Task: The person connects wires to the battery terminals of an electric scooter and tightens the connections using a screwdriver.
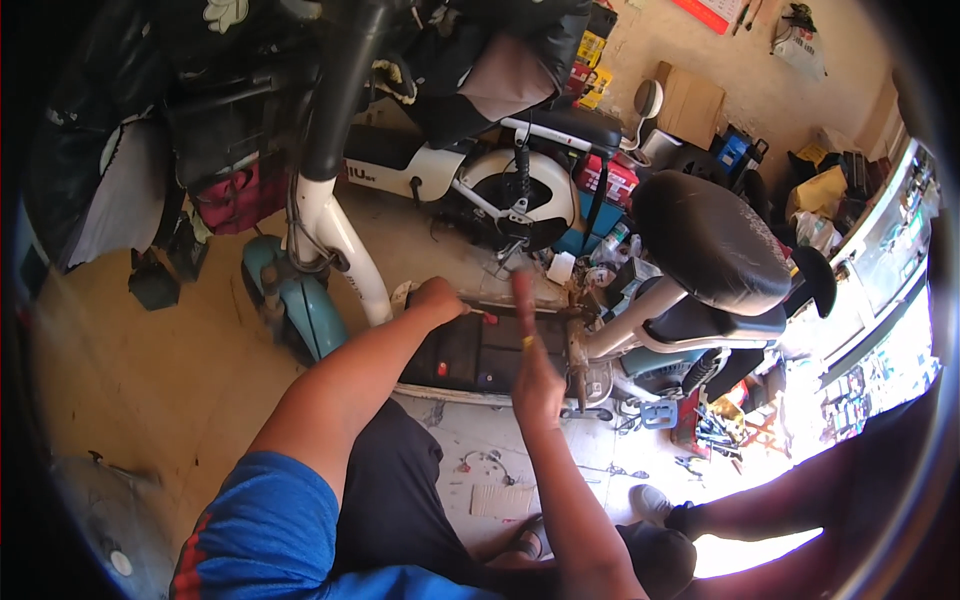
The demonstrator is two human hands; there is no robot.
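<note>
An electric scooter with a white frame stem (360, 280), teal front fender (305, 305) and black saddle (720, 240) stands before me, its footboard uncovered over a black battery compartment (450, 350). My left hand (435, 300) is closed at the far edge of this compartment on a thin tool (475, 313) pointing right, near a small red piece. My right hand (540, 395) is closed on a long, upright tool (525, 310) with reddish and yellow parts, blurred, raised over the compartment's right part beside a rusty crossbar (576, 340).
A white-and-black scooter (520, 200) stands behind. Tools (715, 435) and a red case lie right; loose wires (485, 465) and cardboard (500, 498) lie on the floor (180, 380). Another person's legs (780, 490) and shoe reach in at lower right. Boxes pile along the back wall.
</note>
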